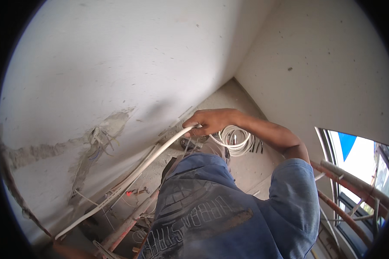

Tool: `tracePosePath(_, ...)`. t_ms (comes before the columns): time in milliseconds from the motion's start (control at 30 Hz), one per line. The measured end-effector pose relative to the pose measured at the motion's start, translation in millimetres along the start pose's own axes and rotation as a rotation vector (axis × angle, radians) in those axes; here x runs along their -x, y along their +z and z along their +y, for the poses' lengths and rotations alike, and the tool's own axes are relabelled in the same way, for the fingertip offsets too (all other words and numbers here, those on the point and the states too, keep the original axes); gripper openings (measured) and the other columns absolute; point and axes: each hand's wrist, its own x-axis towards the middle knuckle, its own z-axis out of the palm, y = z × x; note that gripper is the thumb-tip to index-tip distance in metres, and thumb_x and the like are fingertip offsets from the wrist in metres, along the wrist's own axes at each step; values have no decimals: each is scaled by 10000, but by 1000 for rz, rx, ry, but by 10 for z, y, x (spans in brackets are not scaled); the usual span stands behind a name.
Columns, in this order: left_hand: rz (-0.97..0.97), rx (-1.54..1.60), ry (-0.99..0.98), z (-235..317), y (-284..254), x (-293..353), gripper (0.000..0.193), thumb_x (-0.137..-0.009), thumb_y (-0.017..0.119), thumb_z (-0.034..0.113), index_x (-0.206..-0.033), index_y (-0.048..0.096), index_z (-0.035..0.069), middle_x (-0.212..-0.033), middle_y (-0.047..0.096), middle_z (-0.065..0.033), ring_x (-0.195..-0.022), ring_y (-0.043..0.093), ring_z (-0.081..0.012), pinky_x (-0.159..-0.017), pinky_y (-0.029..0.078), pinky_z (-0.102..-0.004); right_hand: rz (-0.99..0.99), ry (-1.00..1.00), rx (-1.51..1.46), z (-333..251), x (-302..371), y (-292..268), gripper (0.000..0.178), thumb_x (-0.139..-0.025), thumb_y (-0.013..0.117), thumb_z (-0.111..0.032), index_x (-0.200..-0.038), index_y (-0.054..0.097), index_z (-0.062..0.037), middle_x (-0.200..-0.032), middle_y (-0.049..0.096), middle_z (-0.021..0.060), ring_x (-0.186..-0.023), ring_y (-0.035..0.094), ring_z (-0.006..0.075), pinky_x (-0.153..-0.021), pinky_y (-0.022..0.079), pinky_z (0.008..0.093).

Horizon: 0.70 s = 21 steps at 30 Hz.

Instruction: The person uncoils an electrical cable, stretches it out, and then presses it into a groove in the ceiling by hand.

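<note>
My right hand (206, 121) is closed around a white cable (162, 149) in front of my body, fingers wrapped over it. From there the cable slopes down in a long strand toward the lower left. On its other side it runs into a loose white coil (240, 149), seen below my right forearm near the floor. My left hand (69, 250) shows only as a dark, dim patch at the lower left rim, close to the far end of the strand. Its fingers cannot be made out.
A chased groove in the white wall at left holds a wire bundle (101, 138) with loose ends. Red scaffold tubes (127, 226) stand at lower left. More tubes (354, 183) cross before the window (363, 159) at right. Two walls meet in a corner ahead.
</note>
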Motion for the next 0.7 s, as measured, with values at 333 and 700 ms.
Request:
tracePosePath(333, 14, -182, 18, 295, 105, -60, 396, -741, 684, 204, -1127, 665, 117, -777, 648, -144, -668, 608, -241, -642, 517, -389, 138, 50, -10, 466, 176, 316, 443, -965, 500, -442, -960, 584, -7, -720, 552, 163, -683, 533, 263, -662, 427, 397)
tracePosePath(700, 21, -941, 486, -740, -349, -38, 382, -732, 707, 235, -1090, 684, 106, -798, 648, -149, -687, 600, -229, -673, 521, -375, 170, -24, -119, 748, -65, 465, 227, -923, 627, -224, -950, 633, 1, -783, 644, 149, -706, 579, 185, -675, 456, 349)
